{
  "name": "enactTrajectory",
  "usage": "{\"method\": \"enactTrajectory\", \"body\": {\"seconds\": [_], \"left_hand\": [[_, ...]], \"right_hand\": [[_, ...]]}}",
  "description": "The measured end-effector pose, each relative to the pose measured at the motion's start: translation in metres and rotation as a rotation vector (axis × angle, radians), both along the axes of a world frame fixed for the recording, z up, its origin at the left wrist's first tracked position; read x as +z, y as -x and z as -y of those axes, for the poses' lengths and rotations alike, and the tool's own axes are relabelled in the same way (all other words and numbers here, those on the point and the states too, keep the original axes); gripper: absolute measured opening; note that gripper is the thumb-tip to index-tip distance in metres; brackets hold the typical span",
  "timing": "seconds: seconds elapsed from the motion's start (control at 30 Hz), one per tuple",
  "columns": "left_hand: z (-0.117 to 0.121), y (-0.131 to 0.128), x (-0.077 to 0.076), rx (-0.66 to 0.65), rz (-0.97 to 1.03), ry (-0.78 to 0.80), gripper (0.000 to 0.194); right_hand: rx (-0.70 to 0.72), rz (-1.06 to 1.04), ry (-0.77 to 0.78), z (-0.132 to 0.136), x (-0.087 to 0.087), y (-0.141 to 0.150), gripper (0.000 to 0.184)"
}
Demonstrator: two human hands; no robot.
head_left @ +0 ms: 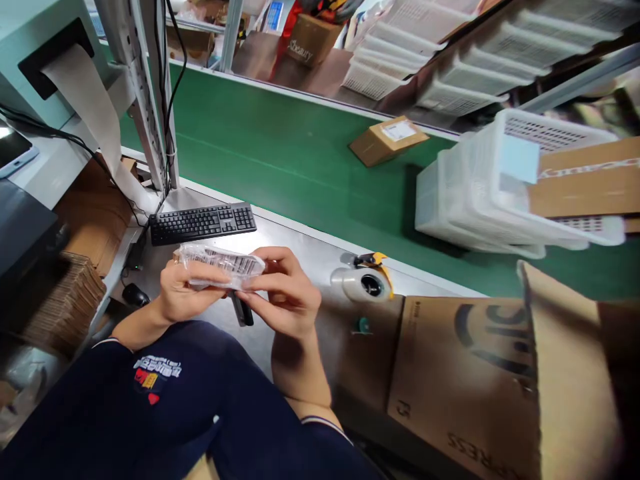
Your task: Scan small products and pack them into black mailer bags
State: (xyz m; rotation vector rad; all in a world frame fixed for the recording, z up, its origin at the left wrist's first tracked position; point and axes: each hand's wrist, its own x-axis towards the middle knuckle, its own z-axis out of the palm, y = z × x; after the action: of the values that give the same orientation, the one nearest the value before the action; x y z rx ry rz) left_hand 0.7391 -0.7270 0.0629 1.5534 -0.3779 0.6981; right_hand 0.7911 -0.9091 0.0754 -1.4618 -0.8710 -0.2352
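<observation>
A small clear plastic packet (220, 261) with barcode labels showing through is held between my two hands, in front of my chest. My left hand (187, 290) closes round its left end, thumb along the front. My right hand (287, 287) pinches its right end between thumb and fingers. What lies inside the packet is hard to make out. Just below the hands, a black object (242, 309), partly hidden by my fingers, lies on the metal table (295, 233). A black keyboard (203, 223) lies beyond my left hand.
A tape dispenser (367, 283) stands right of my hands, beside a large open cardboard carton (465, 373). Across the green conveyor belt (280, 147) sit a small box (387, 140) and stacked white baskets (470, 193). A printer (50, 60) and a mouse (135, 295) are at left.
</observation>
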Motion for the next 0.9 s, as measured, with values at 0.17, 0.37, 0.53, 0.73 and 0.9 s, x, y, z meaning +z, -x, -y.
{"method": "enactTrajectory", "body": {"seconds": [0.17,0.37,0.53,0.73,0.9], "left_hand": [[0.001,-0.001,0.005,-0.051,0.024,-0.037,0.016],[-0.006,-0.005,0.011,-0.197,-0.042,-0.127,0.010],[-0.007,-0.007,0.002,-0.121,-0.069,-0.121,0.004],[-0.009,-0.009,-0.021,-0.001,-0.211,-0.108,0.007],[-0.010,-0.009,-0.039,0.025,-0.348,-0.112,0.011]], "right_hand": [[0.091,-0.081,0.034,0.011,0.002,-0.004,0.012],[0.107,-0.241,-0.082,0.007,-0.006,-0.009,0.010],[0.151,-0.324,-0.099,0.016,-0.035,-0.018,0.020],[-0.430,-0.591,0.074,0.035,-0.132,-0.088,0.034],[-0.492,-0.597,0.543,0.003,-0.220,-0.146,0.034]]}}
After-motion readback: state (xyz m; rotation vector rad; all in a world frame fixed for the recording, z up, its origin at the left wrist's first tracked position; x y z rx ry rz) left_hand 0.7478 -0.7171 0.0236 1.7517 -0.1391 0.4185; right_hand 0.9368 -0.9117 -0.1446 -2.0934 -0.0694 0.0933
